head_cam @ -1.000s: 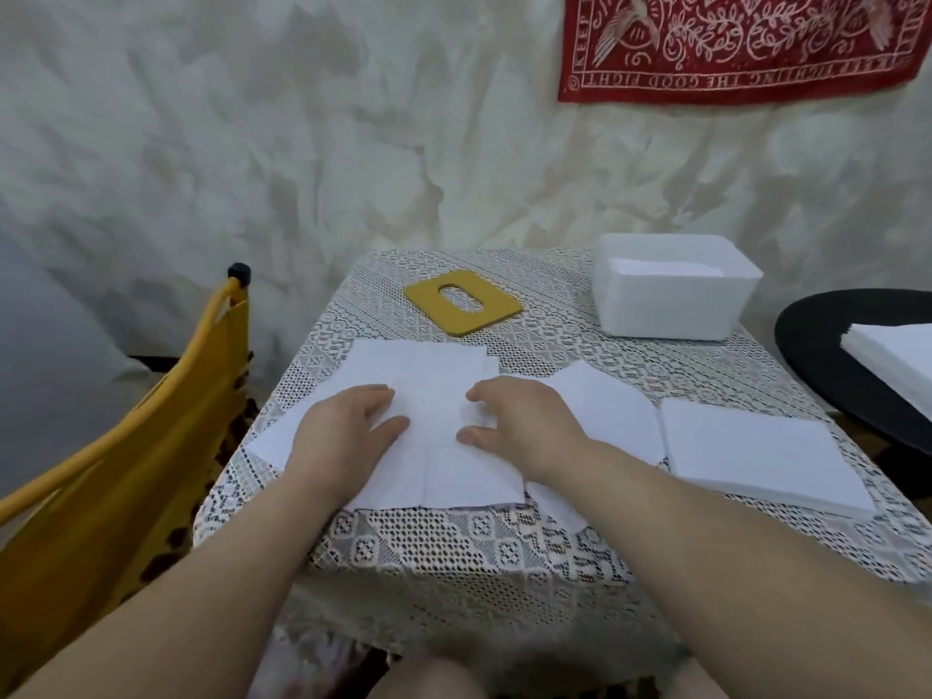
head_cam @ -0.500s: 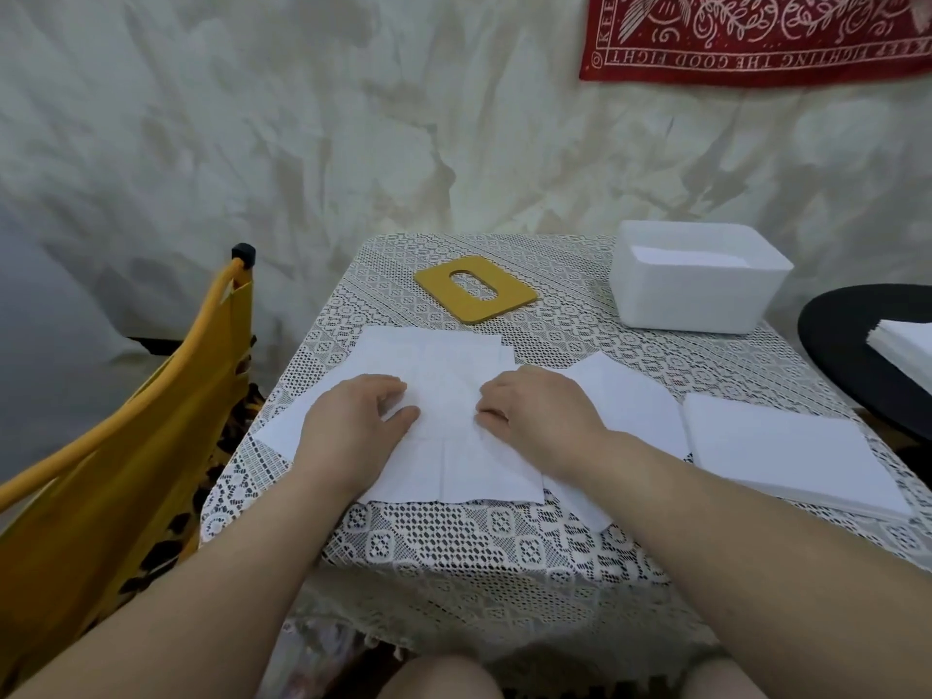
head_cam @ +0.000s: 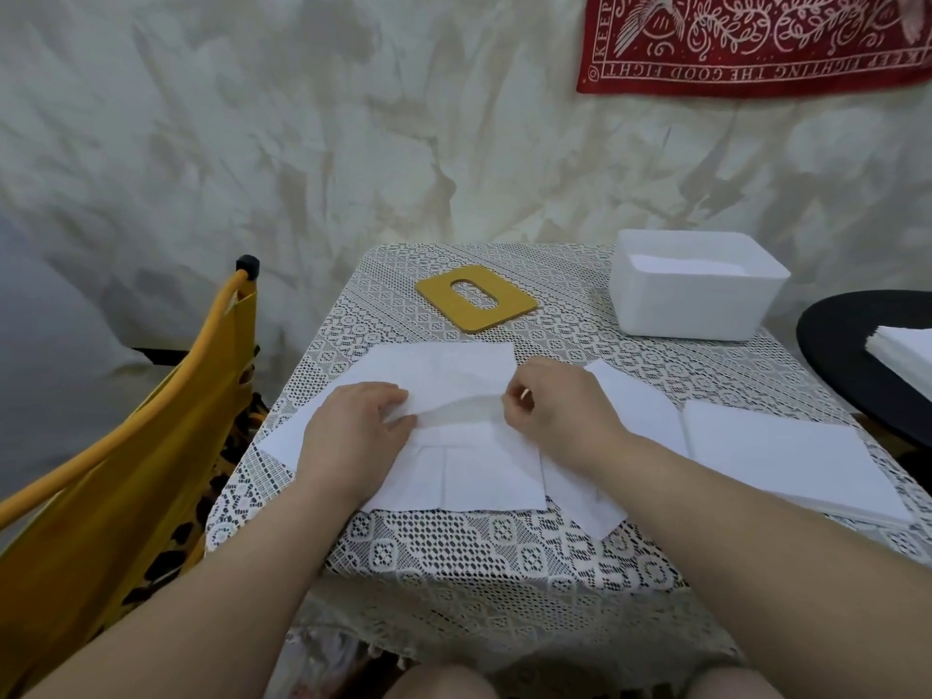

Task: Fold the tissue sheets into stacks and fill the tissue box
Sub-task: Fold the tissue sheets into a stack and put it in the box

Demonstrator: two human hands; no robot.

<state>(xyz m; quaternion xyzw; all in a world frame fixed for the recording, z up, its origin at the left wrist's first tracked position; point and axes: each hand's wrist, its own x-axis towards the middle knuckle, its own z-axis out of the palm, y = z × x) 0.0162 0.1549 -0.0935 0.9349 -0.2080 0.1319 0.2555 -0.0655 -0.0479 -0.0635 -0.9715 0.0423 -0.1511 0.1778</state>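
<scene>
Top tissue sheet point(head_cam: 454, 391), spread mid-table on the lace tablecloth point(head_cam: 454, 547), is pinned flat by the left hand point(head_cam: 355, 436) and pinched at its right edge by the right hand point(head_cam: 560, 406); being thin, limp and tearable, it is best lifted by edges.

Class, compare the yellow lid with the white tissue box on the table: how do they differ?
The yellow lid is a flat board; the white tissue box is a deep, open-topped tub. The lid has an oval slot through its middle; the box shows no slot and holds white sheets. The lid lies at the table's far middle, the box at its far right. Both are rectangular with rounded corners and rest on the lace cloth.
</scene>
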